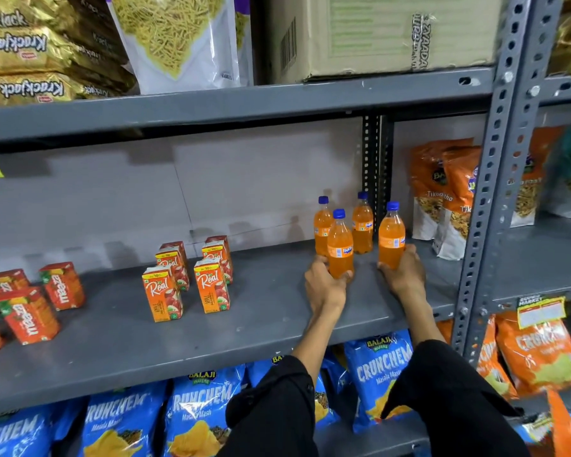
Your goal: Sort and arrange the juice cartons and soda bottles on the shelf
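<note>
Soda bottles: four orange ones with blue caps stand upright in a close cluster toward the right end of the grey metal shelf [211, 324], two at the back, two in front. The shelf board is bare grey steel on perforated uprights, backed by a pale wall. At centre stand four Real juice cartons [211, 285] in two rows of two, upright. At the left end stand red Maaza cartons [27, 315], also upright, partly cut off by the frame edge. Snack bags fill the levels above and below, and orange packets stand right of the bottles.

Left hand [325, 285]: grip closed around the base of the front-left bottle [340, 245]. Right hand [404, 272]: grip wrapped on the lower body of the front-right bottle [391, 237]. Both bottles appear to rest on the shelf. Both forearms wear dark sleeves.
</note>
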`<state>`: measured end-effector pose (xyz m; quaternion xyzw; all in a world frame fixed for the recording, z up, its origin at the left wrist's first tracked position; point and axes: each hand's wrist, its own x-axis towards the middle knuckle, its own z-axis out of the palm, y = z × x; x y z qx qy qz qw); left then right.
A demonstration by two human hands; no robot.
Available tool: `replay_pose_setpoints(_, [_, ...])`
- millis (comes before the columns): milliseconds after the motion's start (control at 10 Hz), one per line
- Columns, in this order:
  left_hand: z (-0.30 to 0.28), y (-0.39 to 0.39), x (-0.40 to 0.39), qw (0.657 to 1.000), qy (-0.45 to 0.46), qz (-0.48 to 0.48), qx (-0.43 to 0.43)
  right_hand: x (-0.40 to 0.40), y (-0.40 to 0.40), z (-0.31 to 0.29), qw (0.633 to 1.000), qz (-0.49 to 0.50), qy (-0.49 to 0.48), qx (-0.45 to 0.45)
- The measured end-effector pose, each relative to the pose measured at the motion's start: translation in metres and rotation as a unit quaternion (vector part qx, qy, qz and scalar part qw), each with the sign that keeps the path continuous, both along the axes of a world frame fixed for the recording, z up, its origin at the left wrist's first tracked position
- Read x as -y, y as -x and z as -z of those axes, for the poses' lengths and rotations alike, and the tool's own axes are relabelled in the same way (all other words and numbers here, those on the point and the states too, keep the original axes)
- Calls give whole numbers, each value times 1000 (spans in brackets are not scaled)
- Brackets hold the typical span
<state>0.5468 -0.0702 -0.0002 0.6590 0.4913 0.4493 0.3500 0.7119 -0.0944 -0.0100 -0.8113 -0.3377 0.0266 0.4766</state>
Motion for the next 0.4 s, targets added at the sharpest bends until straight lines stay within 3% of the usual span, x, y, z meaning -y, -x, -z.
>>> replay_pose_setpoints(200, [-1,7,4,999,18,24,-12,7,8,-2,999,4,-12,-33])
replay_pose_setpoints(400, [4,59,30,992,-61,76,-83,31,61,14,991,78,-4,110])
